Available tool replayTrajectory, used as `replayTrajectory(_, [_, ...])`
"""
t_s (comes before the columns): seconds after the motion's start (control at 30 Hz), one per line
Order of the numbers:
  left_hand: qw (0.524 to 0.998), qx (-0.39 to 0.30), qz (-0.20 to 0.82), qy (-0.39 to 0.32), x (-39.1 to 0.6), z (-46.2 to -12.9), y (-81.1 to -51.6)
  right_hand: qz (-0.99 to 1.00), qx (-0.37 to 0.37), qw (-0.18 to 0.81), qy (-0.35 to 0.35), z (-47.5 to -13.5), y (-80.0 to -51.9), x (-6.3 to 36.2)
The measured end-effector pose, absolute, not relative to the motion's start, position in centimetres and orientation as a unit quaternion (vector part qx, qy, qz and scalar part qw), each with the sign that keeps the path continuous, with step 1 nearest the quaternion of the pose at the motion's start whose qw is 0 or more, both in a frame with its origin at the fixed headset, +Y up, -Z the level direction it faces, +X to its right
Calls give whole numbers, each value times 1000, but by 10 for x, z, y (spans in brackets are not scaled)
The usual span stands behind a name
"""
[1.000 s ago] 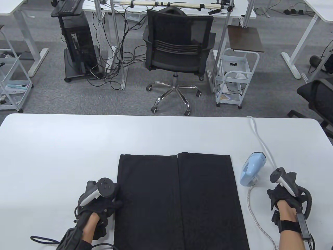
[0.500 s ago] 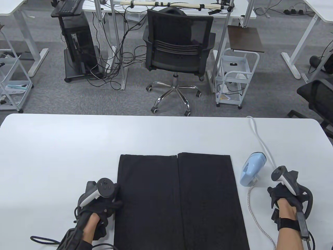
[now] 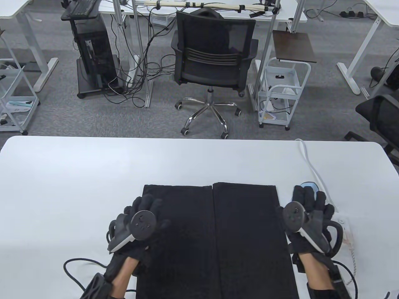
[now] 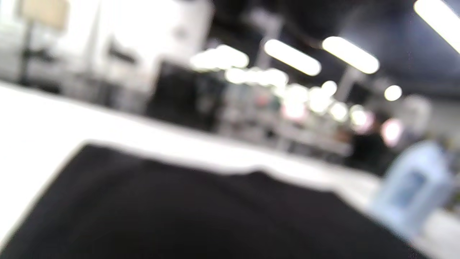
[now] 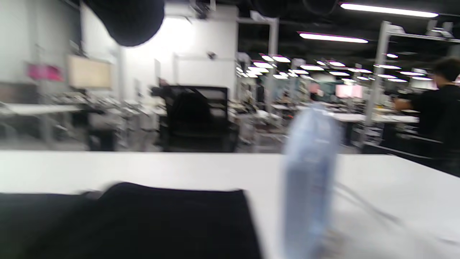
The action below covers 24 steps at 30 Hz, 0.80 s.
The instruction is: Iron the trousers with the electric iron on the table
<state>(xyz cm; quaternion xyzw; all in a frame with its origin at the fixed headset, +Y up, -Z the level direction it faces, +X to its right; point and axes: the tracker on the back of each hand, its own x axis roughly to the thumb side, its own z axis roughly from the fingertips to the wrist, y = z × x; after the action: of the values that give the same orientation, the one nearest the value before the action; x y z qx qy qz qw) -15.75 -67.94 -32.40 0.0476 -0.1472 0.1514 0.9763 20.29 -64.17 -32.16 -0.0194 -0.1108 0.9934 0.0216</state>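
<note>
White table [image 3: 78, 174]: soft limp trousers [image 3: 215, 236] flat; left hand [image 3: 137, 222] fingers spread; right hand [image 3: 307, 215] spread over iron [image 3: 310, 186]; rigid, likely weighty, grip handle.

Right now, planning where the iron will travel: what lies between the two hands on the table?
In the table view, the black trousers fill the stretch between the left hand and the right hand, both legs flat, nothing on them.
</note>
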Motion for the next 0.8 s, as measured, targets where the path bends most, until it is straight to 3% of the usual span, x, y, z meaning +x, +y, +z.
replayTrajectory(0.1, [971,64,158,-167,-131,-311,-683,988,55,59,-131,-299,-659,155])
replayTrajectory(0.27, [970,50,153,-183,-110,-298,-718,976,131,127,-116,-288,-711,114])
replayTrajectory(0.53, [974,8,159,-164,-119,-308,-753,984,121,129,-26,-307,-758,119])
replayTrajectory(0.8, [976,-8,149,-161,-114,-312,-758,986,116,117,0,-309,-763,119])
